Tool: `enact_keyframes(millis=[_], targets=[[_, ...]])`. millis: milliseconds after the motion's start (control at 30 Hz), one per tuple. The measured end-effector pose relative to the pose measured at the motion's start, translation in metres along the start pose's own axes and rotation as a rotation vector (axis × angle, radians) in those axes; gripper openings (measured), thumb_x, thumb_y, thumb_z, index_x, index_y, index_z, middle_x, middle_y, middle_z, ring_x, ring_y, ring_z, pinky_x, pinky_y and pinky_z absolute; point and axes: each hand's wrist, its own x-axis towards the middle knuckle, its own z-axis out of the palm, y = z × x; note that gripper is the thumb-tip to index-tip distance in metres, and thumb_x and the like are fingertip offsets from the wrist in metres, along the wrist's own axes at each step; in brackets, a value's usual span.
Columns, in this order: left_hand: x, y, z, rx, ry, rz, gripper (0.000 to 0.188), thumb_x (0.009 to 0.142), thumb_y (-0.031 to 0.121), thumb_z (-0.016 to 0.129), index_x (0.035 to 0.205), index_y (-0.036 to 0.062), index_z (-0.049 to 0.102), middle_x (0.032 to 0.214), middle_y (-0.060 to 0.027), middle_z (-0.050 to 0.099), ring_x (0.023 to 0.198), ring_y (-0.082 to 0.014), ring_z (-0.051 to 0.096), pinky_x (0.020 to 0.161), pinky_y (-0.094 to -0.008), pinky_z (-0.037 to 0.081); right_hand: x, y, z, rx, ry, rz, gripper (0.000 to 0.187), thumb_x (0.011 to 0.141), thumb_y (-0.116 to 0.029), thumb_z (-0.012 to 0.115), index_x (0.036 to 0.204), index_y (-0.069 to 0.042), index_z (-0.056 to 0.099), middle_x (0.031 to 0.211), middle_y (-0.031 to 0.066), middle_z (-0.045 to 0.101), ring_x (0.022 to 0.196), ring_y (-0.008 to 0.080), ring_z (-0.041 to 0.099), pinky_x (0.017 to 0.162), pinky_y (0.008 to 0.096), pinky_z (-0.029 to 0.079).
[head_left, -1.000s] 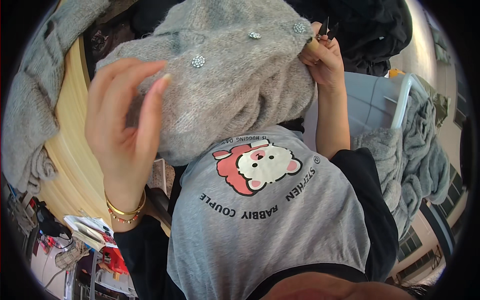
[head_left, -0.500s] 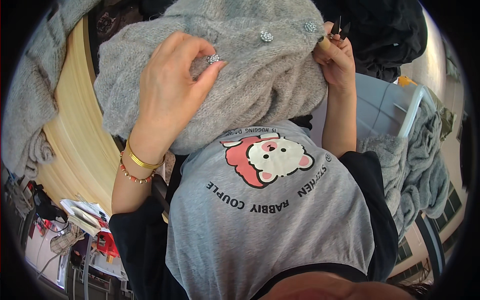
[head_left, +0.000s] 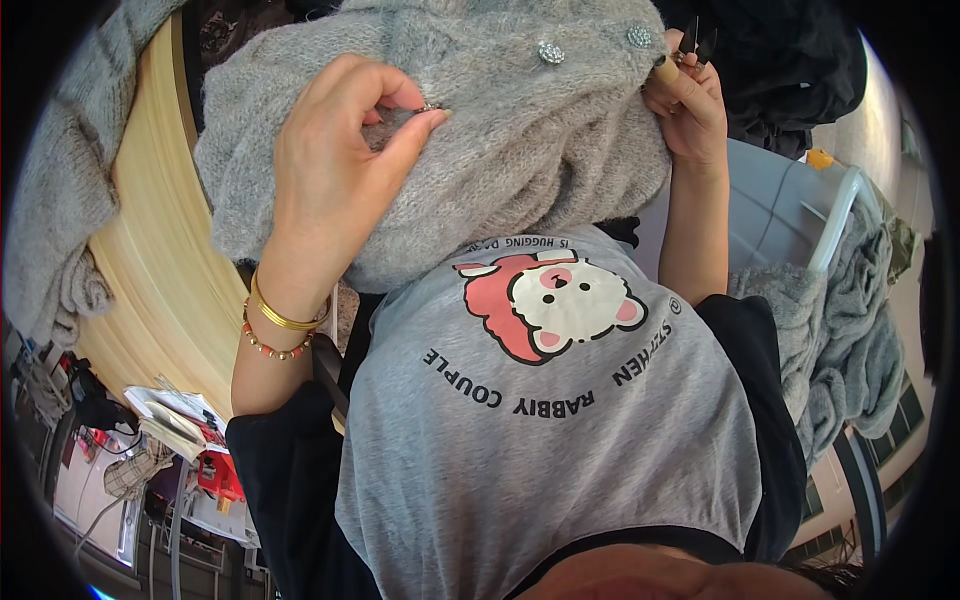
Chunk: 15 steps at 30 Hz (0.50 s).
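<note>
A fuzzy grey knit garment (head_left: 510,150) lies bunched in front of me. Thumb and forefinger of my left hand (head_left: 330,170) pinch a sparkly round button (head_left: 428,107), mostly covered by the fingertips. Farther right along the knit sit another sparkly button (head_left: 551,52) and, closer to the edge, a third button (head_left: 639,37). My right hand (head_left: 696,110) grips the garment's right edge, its thumb wearing a tan cover. Dark pointed blades of small thread snips (head_left: 700,42) stick up from that same hand; their handle is hidden by the fingers.
At the left, more grey knitwear (head_left: 60,190) lies over a pale wooden tabletop (head_left: 160,230). A bluish-grey plastic bin (head_left: 770,195) stands to my right, with grey knits (head_left: 845,340) hanging beside it. Black fabric (head_left: 790,70) is heaped at the far right. Papers (head_left: 180,415) lie at lower left.
My left fingertips now cover more of the pinched button. Garment and right hand appear slightly farther right and up in the picture, as the whole view has shifted a little.
</note>
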Motion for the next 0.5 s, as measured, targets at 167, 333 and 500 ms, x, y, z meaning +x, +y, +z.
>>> enact_keyframes(millis=[167, 333, 500], targets=[[0.004, 0.000, 0.003, 0.003, 0.007, 0.048, 0.020, 0.076, 0.012, 0.077, 0.085, 0.0041, 0.060, 0.084, -0.0060, 0.059, 0.070, -0.0211, 0.058, 0.063, -0.0308, 0.049, -0.001, 0.000, 0.001, -0.014, 0.023, -0.013, 0.019, 0.091, -0.013, 0.063, 0.105, -0.003, 0.055, 0.065, -0.0064, 0.040, 0.053, 0.0025, 0.032, 0.048, 0.0190, 0.023], [0.009, 0.014, 0.004, 0.033, 0.035, 0.075, 0.018, 0.078, 0.011, 0.076, 0.089, 0.0046, 0.063, 0.086, -0.0074, 0.061, 0.075, -0.0232, 0.060, 0.065, -0.0322, 0.049, 0.001, 0.006, 0.005, 0.010, 0.010, -0.016, 0.019, 0.092, -0.011, 0.062, 0.109, -0.003, 0.058, 0.064, -0.0063, 0.040, 0.052, 0.0026, 0.031, 0.047, 0.0192, 0.023], [0.022, 0.023, 0.011, 0.029, 0.039, 0.175, 0.015, 0.081, 0.012, 0.074, 0.090, 0.0052, 0.064, 0.087, -0.0072, 0.061, 0.078, -0.0248, 0.060, 0.068, -0.0342, 0.048, -0.002, 0.004, 0.005, -0.018, 0.007, -0.021, 0.017, 0.091, -0.010, 0.062, 0.107, -0.003, 0.058, 0.061, -0.0067, 0.038, 0.050, 0.0027, 0.029, 0.046, 0.0198, 0.023]])
